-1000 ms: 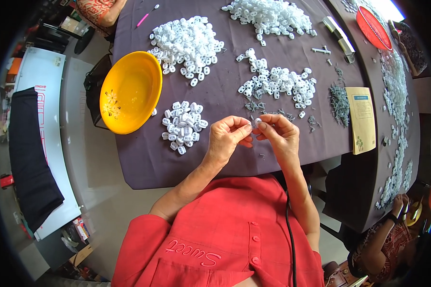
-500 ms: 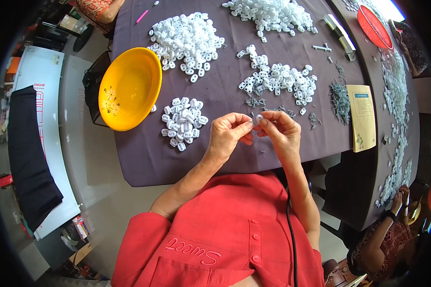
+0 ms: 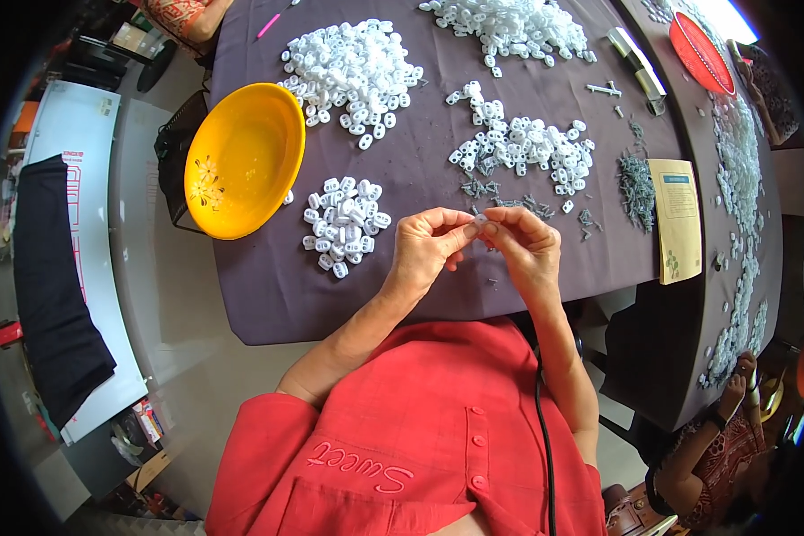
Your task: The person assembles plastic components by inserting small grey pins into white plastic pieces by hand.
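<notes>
My left hand (image 3: 427,248) and my right hand (image 3: 529,252) meet fingertip to fingertip over the table's near edge. Both are closed in a pinch around one small white plastic piece (image 3: 480,219), mostly covered by the fingers. Just beyond them lie small grey screw-like pins (image 3: 534,206) and a spread of white oval two-hole pieces (image 3: 531,147). Left of my left hand is a smaller heap of white pieces (image 3: 344,219) with dark openings. Whether a grey pin sits in the held piece, I cannot tell.
A yellow bowl (image 3: 246,161) stands at the table's left edge. Larger white heaps (image 3: 353,76) lie farther off. To the right are a grey pin pile (image 3: 636,192), a tan booklet (image 3: 677,219) and a red basket (image 3: 701,54). Other people sit around the tables.
The fingertips of both hands have drawn closer together over the white piece, covering more of it. The whole view has shifted slightly.
</notes>
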A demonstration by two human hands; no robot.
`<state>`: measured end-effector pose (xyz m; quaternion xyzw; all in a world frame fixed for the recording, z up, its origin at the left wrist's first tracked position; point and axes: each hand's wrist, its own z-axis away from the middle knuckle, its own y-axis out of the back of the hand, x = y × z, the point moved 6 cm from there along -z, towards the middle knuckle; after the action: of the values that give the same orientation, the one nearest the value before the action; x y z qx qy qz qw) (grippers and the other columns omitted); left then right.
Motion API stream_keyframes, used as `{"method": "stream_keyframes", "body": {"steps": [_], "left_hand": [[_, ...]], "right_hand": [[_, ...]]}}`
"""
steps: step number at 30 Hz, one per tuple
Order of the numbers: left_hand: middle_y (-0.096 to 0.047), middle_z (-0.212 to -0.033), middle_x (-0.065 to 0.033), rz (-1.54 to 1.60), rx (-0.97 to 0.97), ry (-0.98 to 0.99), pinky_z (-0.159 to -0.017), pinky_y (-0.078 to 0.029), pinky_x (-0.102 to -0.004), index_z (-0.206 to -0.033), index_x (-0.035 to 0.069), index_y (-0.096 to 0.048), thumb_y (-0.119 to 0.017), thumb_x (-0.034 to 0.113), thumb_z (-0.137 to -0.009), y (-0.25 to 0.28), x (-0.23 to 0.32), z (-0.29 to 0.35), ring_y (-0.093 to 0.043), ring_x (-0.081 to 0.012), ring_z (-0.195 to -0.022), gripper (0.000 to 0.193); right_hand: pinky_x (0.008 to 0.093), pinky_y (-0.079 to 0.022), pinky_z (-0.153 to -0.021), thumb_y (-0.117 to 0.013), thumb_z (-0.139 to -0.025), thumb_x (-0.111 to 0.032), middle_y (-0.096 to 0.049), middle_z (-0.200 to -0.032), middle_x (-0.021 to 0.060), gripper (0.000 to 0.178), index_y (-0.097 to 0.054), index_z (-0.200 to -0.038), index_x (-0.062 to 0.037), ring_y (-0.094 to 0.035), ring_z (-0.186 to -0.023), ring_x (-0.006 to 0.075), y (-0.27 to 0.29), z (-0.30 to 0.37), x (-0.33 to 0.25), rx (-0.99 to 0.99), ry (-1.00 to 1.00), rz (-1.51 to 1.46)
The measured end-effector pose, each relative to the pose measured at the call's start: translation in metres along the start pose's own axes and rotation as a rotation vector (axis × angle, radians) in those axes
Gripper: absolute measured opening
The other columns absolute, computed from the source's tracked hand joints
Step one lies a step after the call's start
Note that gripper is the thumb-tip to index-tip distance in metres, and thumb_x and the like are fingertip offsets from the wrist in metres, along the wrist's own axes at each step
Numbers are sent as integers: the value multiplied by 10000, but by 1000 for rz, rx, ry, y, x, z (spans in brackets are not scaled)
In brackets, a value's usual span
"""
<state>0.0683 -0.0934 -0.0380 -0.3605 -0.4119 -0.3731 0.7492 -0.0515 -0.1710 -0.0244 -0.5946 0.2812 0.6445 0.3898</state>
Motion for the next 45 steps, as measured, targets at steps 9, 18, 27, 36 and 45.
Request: {"method": "stream_keyframes", "body": {"steps": [9, 18, 27, 36, 45], "left_hand": [[-670, -781, -84, 223, -13, -2, -559, -532, -243, -919, -3, -649, -625, 86, -850, -6, -5, 1, -643, -138, -637, 116], [-674, -843, -83, 304, -14, 85, -634, -544, -276, -922, 17, -647, -623, 99, -850, -11, -8, 4, -659, -158, -722, 112], [-671, -830, -85, 212, 15, -20, -674, -552, -287, -914, 2, -646, -622, 86, -849, -12, -2, 10, -659, -166, -740, 109], [-667, -817, -82, 277, 100, -39, -667, -553, -285, -902, -1, -649, -621, 65, -844, -9, -8, 12, -649, -154, -721, 93], [-663, -888, -76, 348, 2, 102, -674, -547, -313, -951, 11, -641, -591, 111, -874, -15, -18, 12, -643, -152, -791, 135]], "right_hand": [[211, -486, -675, -613, -822, 27, -641, -824, 27, 148, -633, -967, 10, -591, -746, 72, -2, 2, -7, -16, 118, 222], [221, -490, -706, -599, -810, 51, -639, -874, 40, 206, -608, -1010, 4, -624, -813, 101, 0, 6, -19, -50, 219, 275], [220, -490, -657, -626, -789, 25, -647, -822, 48, 158, -616, -946, 17, -634, -771, 94, 0, 10, -15, -28, 191, 167], [233, -494, -655, -629, -776, 28, -649, -844, 66, 181, -605, -955, 13, -641, -778, 109, -5, 12, -20, -62, 215, 230], [301, -520, -663, -618, -700, 69, -600, -843, 121, 276, -567, -965, 10, -646, -760, 242, -8, 14, -40, -84, 475, 530]]}}
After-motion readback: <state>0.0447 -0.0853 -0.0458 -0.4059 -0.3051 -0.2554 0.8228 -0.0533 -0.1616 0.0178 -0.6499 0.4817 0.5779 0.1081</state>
